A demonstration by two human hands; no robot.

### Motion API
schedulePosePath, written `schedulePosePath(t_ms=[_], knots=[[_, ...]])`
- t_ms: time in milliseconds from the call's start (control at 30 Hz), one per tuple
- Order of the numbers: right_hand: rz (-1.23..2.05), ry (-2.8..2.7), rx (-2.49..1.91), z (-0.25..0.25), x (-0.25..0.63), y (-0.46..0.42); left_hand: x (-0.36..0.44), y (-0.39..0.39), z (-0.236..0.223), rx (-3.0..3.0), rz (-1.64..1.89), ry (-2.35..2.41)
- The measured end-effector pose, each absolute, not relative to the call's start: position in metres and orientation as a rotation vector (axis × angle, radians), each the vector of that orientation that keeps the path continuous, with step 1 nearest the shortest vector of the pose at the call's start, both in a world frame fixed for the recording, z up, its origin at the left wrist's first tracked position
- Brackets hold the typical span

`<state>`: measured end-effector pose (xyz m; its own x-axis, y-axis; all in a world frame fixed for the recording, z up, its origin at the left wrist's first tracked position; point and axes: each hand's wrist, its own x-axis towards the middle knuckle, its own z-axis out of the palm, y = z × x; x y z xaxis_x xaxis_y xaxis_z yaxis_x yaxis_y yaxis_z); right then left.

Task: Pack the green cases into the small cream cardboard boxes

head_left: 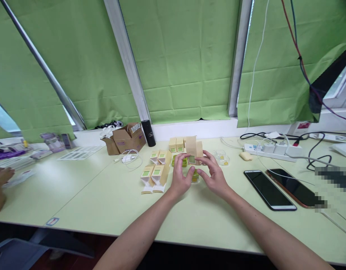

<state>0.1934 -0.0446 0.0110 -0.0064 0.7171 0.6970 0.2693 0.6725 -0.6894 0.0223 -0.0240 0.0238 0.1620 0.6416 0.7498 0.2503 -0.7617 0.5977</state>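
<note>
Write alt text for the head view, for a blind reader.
A person's left hand and right hand frame a small beige carton at a pale table. More cartons stand to the left; two phones lie to the right.

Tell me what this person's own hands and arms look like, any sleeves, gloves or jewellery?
The left hand and right hand are ungloved, with no rings visible. The left forearm and right forearm are bare where they show: no sleeves, watch or bracelet.

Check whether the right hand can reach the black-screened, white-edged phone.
Likely yes: nothing visible stands between the right hand and the phone, though the hand is at the beige cardboard box.
</note>
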Motion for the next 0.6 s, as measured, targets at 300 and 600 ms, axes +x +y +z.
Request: schedulePosePath(t_ms=[300, 600], knots=[[0.054, -1.831, -0.784, 0.017, 0.191, -0.057, 0.022, -0.022, 0.024, 2.017, 1.66, 0.877], [-0.05, -1.982, -0.767, 0.019, 0.191, -0.062, 0.017, -0.012, 0.022, 1.893, 1.7, 0.969]])
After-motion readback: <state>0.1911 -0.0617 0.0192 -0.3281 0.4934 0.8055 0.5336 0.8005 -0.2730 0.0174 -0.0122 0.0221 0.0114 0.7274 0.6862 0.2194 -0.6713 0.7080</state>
